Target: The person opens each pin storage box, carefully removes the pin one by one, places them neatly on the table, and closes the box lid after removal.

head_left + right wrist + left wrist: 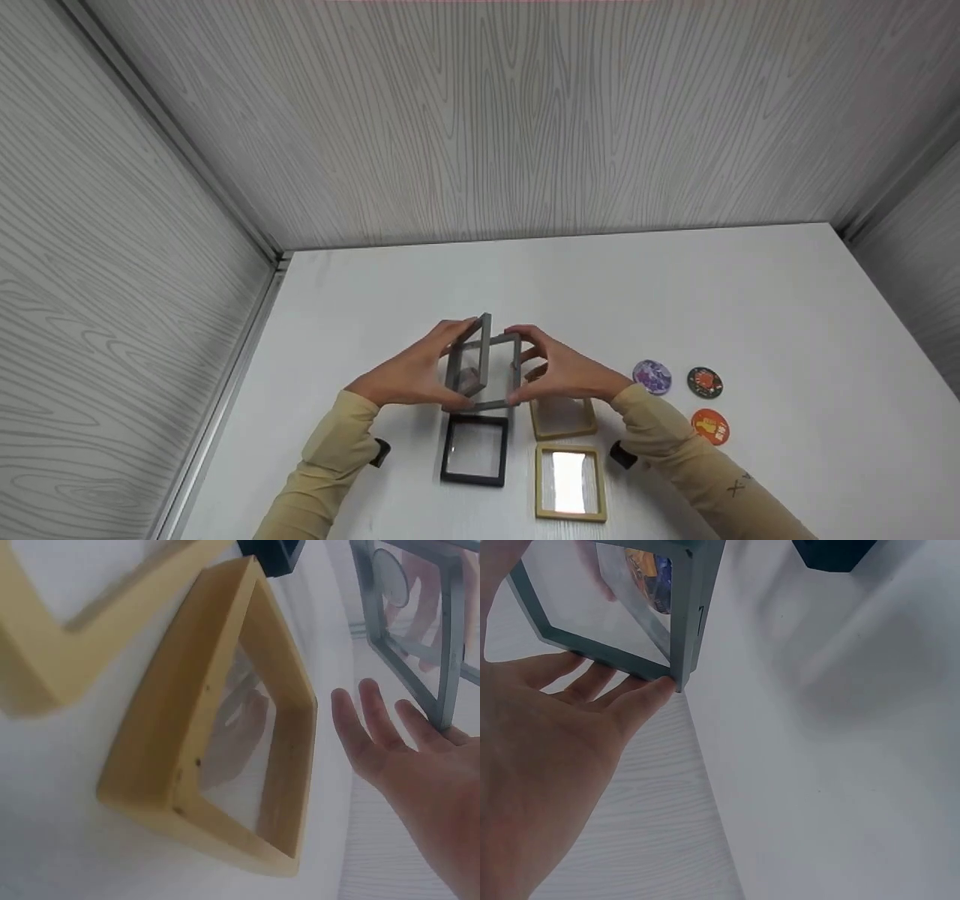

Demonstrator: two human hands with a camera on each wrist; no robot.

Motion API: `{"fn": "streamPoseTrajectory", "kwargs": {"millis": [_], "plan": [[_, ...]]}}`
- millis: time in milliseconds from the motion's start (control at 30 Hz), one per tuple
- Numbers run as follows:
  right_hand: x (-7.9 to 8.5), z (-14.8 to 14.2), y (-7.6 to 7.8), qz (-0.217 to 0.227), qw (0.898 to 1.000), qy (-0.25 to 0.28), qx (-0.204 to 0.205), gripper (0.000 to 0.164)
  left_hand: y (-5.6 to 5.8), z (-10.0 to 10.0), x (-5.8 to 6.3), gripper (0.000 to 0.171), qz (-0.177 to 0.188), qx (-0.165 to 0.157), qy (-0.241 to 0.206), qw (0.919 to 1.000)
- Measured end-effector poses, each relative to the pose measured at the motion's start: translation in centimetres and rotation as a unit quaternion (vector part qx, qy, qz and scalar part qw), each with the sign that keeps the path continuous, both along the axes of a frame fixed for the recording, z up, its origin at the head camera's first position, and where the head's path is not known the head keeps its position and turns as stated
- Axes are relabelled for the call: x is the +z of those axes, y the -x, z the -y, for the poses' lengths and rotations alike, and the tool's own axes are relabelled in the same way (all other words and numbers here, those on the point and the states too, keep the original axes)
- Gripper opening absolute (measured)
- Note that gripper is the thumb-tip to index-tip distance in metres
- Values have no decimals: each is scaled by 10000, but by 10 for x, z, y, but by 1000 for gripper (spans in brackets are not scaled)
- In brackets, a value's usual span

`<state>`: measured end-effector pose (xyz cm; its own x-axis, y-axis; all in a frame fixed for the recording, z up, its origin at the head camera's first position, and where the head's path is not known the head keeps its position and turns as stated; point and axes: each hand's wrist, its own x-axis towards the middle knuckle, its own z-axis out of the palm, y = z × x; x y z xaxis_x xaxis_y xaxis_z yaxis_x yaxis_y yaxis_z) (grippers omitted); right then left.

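Above the white tabletop, both hands hold a grey hinged display frame (485, 352) with clear film panels, its two halves spread apart. A round disc with orange and blue print (660, 585) shows through the film on the left half. My left hand (409, 376) grips the left side, thumb at the near edge and fingers at the far edge. At the right side, my right hand (570, 371) has its thumb at the near corner and index finger at the far corner. Its other fingers (380, 716) stand off the frame in the right wrist view.
Nearer the body lies a black frame (504, 450). Two yellow frames (570, 517) are to its right, one partly beneath the right hand. Three round printed discs, purple (652, 376), dark (705, 382) and orange (710, 426), lie by the right forearm. Wood-grain panels (525, 120) surround the table (750, 300).
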<state>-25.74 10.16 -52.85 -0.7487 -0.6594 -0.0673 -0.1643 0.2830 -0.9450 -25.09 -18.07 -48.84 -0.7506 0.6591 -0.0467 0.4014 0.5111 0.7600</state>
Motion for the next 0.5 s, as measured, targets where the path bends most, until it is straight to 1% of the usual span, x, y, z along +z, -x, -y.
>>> {"fn": "streamPoseTrajectory", "kwargs": {"millis": [100,267,367,500], "plan": [[0,2,0,-208,9991,-349,87,105,1,1,0,109,25,17,-41,10000],[0,5,0,-533,9956,-769,109,112,0,2,2,111,-39,143,91,9998],[1,5,0,-833,9897,-1163,79,117,0,2,3,112,-18,211,173,9996],[2,6,2,-1218,9784,-1668,31,121,2,4,5,114,36,255,152,9996]]}}
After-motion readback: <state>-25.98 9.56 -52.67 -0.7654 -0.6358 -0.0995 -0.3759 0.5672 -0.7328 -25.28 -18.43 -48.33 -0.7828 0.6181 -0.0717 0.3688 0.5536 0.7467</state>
